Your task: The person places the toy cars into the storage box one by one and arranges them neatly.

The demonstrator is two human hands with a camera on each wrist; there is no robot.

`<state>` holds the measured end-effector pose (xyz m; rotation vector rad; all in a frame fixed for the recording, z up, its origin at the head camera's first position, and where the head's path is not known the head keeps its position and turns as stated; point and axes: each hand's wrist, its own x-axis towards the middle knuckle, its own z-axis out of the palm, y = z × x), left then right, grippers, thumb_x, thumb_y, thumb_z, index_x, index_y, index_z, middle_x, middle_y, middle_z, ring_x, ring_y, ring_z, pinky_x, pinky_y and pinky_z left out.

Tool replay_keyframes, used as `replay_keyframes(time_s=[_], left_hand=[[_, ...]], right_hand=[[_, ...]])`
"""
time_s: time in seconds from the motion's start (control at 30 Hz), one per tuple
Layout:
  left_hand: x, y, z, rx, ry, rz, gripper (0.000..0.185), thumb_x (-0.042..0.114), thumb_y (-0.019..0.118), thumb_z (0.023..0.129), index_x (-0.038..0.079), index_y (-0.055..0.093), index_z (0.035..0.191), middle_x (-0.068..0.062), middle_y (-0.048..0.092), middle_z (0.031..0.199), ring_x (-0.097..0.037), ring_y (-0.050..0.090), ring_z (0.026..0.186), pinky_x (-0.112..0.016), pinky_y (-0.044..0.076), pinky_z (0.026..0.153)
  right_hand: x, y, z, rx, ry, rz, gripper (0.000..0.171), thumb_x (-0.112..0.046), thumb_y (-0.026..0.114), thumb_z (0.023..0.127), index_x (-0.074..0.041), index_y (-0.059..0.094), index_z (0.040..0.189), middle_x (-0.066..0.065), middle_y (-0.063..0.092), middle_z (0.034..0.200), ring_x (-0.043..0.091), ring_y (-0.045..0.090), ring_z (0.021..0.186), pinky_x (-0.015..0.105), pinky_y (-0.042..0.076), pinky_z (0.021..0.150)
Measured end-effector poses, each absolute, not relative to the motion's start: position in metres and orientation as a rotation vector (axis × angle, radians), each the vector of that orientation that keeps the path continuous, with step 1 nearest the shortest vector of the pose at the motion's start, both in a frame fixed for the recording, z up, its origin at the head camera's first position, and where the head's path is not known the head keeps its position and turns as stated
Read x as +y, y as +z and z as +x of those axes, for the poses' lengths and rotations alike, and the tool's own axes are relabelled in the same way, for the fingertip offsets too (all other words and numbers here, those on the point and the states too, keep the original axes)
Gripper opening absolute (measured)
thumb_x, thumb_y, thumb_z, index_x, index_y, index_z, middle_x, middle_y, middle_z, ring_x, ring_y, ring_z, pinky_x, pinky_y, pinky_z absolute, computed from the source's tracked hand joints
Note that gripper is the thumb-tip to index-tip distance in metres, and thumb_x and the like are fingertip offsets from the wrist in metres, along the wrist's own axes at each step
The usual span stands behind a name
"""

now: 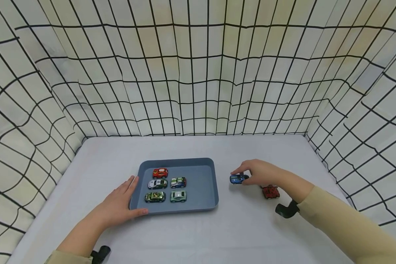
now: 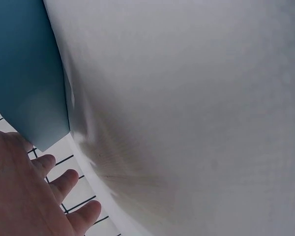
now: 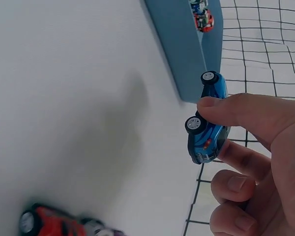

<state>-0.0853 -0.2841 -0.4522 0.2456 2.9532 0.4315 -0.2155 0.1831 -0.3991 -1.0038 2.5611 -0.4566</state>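
Observation:
A blue toy car (image 1: 238,179) is pinched between thumb and fingers of my right hand (image 1: 259,172), to the right of the tray. The right wrist view shows the same toy car (image 3: 212,120) held up off the table, its wheels facing left. My left hand (image 1: 118,203) lies with straight, spread fingers against the left end of the blue-grey tray (image 1: 199,187), thumb on its near rim. Inside the tray, on its left half, stand several toy cars, among them a red one (image 1: 160,173), a white one (image 1: 157,184) and a pale green one (image 1: 178,196).
A dark red toy car (image 1: 270,191) stands on the white table (image 1: 198,234) below my right wrist. Beside it is another toy car (image 3: 101,227), partly cut off in the right wrist view. White walls with a black grid (image 1: 198,73) enclose the table.

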Motion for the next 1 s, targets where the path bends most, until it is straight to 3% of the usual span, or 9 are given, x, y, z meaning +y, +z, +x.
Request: replay_keyframes(time_s=[0.5,0.87,1.0], left_hand=[[-0.283,-0.453,-0.085,2.969,0.414,0.251,0.127,0.082,0.062,0.072,-0.004,0.019,0.155,-0.03,0.02,0.158,-0.051,0.027,0.141,-0.065,0.03,0.109],[-0.281,-0.448,-0.081,2.966,0.425,0.243,0.124,0.077,0.066,0.073,-0.004,0.02,0.155,-0.03,0.022,0.158,-0.051,0.028,0.14,-0.064,0.031,0.109],[-0.281,-0.448,-0.081,2.965,0.422,0.242,0.124,0.078,0.065,0.074,-0.004,0.02,0.155,-0.029,0.022,0.158,-0.051,0.028,0.141,-0.064,0.031,0.109]], right_hand=[[0.118,-0.395,-0.241,2.497,-0.483,-1.069,0.043,-0.02,0.078,0.086,-0.031,0.07,0.126,-0.013,0.063,0.101,0.014,0.055,0.087,0.03,0.048,0.072],[0.064,-0.394,-0.251,2.489,-0.463,-1.084,0.043,-0.021,0.075,0.089,-0.03,0.067,0.13,-0.006,0.065,0.124,0.011,0.058,0.111,0.034,0.048,0.098],[0.043,-0.396,-0.253,2.481,-0.435,-1.099,0.043,-0.021,0.074,0.089,-0.03,0.067,0.131,-0.005,0.065,0.126,0.011,0.058,0.113,0.034,0.047,0.101]])
